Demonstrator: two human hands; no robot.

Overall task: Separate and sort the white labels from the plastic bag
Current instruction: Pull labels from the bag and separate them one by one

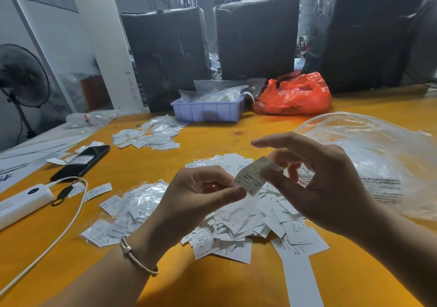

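Lying at the far left of the orange table [165, 283] are a white power bank [23, 204] and a black phone [81, 162]. Further right, the left hand [201, 202] pinches a white label [254, 176] marked L above the loose label pile [241, 224]; the right hand [316, 176] pinches its upper end, index finger extended. Rightmost lies the clear plastic bag [378, 155].

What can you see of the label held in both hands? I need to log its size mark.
The label is a small white strip, paper or fabric-like, slightly curled, printed with faint lines of small text and a bold "L" near its lower end. It is held tilted above the pile of labels, pinched between the left hand and the right hand.
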